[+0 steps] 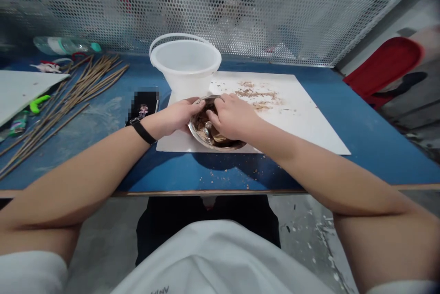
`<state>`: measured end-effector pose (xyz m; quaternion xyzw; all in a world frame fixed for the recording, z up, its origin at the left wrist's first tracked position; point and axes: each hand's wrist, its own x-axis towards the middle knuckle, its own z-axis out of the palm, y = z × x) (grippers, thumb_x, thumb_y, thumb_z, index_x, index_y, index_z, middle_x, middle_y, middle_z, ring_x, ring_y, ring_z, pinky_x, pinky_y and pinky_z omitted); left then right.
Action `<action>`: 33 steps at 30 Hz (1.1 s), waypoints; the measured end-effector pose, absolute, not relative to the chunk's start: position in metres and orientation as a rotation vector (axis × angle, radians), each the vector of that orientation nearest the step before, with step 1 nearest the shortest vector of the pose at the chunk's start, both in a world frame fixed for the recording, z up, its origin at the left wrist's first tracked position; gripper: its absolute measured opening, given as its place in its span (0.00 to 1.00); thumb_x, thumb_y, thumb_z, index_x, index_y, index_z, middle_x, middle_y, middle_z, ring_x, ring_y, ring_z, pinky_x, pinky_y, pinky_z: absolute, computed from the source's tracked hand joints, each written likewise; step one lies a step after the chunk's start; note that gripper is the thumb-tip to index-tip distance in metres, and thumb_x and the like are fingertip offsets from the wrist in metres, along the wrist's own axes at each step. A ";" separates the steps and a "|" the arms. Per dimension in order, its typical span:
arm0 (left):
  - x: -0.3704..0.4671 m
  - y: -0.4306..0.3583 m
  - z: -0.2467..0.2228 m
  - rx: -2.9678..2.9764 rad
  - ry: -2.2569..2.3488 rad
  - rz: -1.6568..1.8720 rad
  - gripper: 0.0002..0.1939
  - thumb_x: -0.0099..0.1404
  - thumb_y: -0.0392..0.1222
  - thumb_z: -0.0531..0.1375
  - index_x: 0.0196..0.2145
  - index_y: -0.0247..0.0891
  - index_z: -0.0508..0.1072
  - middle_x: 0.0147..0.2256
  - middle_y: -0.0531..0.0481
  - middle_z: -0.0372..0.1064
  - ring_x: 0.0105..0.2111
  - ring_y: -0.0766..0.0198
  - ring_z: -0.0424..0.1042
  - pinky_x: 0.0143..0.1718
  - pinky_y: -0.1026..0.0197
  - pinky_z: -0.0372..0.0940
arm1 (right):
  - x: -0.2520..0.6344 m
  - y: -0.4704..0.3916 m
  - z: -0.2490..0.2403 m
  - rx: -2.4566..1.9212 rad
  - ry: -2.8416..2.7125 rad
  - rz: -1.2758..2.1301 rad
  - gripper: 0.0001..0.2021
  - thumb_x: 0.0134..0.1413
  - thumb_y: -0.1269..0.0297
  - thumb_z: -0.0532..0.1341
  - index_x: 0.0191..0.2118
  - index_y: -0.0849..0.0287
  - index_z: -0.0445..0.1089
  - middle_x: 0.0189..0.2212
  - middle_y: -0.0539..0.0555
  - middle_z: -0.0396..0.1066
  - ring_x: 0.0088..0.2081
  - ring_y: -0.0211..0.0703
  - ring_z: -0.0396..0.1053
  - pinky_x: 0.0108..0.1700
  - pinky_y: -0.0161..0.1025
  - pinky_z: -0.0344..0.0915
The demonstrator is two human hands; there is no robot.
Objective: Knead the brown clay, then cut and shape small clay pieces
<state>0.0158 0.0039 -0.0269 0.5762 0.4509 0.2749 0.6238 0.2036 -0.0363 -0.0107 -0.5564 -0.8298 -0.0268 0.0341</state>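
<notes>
A round metal bowl (227,147) with brown crumbly material inside sits at the front edge of a white board (302,120). My left hand (180,115) grips the bowl's left rim, thumb on top and the other fingers mostly hidden behind the wall. Over the bowl's right side, my right hand (232,117) reaches in with its fingers bent down into the brown material; whether they pinch anything is hidden. A shiny spoon-like piece (207,130) lies in the bowl. Brown crumbs (257,95) are scattered on the board behind my right hand.
Behind the bowl stands a white bucket (190,72) with its handle up. A phone (144,104) lies left of my left hand. Farther left are thin brown sticks (75,92), a plastic bottle (68,46) and another white board (24,90). A perforated metal screen (192,5) rises behind.
</notes>
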 end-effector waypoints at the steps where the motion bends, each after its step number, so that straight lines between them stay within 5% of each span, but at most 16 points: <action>1: 0.016 0.004 -0.027 1.323 1.038 0.637 0.16 0.77 0.50 0.62 0.55 0.38 0.78 0.39 0.42 0.81 0.35 0.54 0.79 0.33 0.59 0.70 | 0.201 -0.035 -0.010 -1.806 -2.492 -0.071 0.28 0.78 0.53 0.48 0.57 0.71 0.77 0.56 0.78 0.77 0.59 0.70 0.73 0.57 0.59 0.70; 8: 0.020 -0.002 -0.025 1.283 1.088 0.691 0.16 0.80 0.45 0.58 0.60 0.37 0.75 0.44 0.41 0.82 0.33 0.59 0.77 0.32 0.60 0.70 | 0.199 -0.042 0.012 -1.835 -2.473 -0.052 0.19 0.68 0.48 0.62 0.43 0.62 0.80 0.40 0.69 0.82 0.43 0.63 0.78 0.40 0.49 0.67; 12: 0.017 0.001 -0.024 1.225 1.071 0.676 0.15 0.79 0.43 0.59 0.59 0.39 0.76 0.45 0.42 0.82 0.31 0.60 0.77 0.26 0.62 0.65 | 0.207 -0.038 0.012 -1.599 -2.434 -0.109 0.17 0.70 0.53 0.60 0.49 0.61 0.76 0.46 0.65 0.79 0.45 0.56 0.74 0.44 0.46 0.65; 17: 0.014 0.003 -0.027 1.300 1.041 0.695 0.13 0.79 0.46 0.60 0.54 0.38 0.79 0.46 0.39 0.82 0.38 0.56 0.80 0.35 0.61 0.71 | 0.218 -0.040 0.002 -1.373 -2.595 -0.010 0.17 0.70 0.61 0.53 0.53 0.64 0.75 0.51 0.67 0.75 0.51 0.58 0.70 0.58 0.50 0.66; 24: 0.014 0.007 -0.033 1.334 1.071 0.670 0.17 0.78 0.48 0.60 0.58 0.40 0.77 0.44 0.40 0.81 0.39 0.54 0.80 0.35 0.60 0.72 | 0.234 -0.056 -0.009 -1.124 -2.739 0.056 0.26 0.75 0.51 0.48 0.59 0.67 0.71 0.57 0.71 0.71 0.61 0.65 0.63 0.71 0.59 0.59; 29: 0.008 0.013 -0.038 1.314 0.965 0.634 0.21 0.76 0.50 0.63 0.61 0.40 0.76 0.47 0.38 0.81 0.38 0.53 0.82 0.37 0.58 0.74 | 0.214 -0.042 -0.023 -1.422 -2.577 -0.126 0.25 0.75 0.54 0.50 0.64 0.66 0.67 0.64 0.73 0.67 0.63 0.69 0.62 0.69 0.63 0.59; 33: 0.007 0.010 -0.032 1.321 0.998 0.595 0.26 0.69 0.40 0.68 0.63 0.42 0.75 0.43 0.42 0.81 0.37 0.55 0.81 0.39 0.58 0.74 | 0.197 -0.039 -0.021 -1.667 -2.451 -0.163 0.24 0.75 0.59 0.52 0.63 0.71 0.70 0.61 0.76 0.72 0.62 0.70 0.67 0.63 0.59 0.64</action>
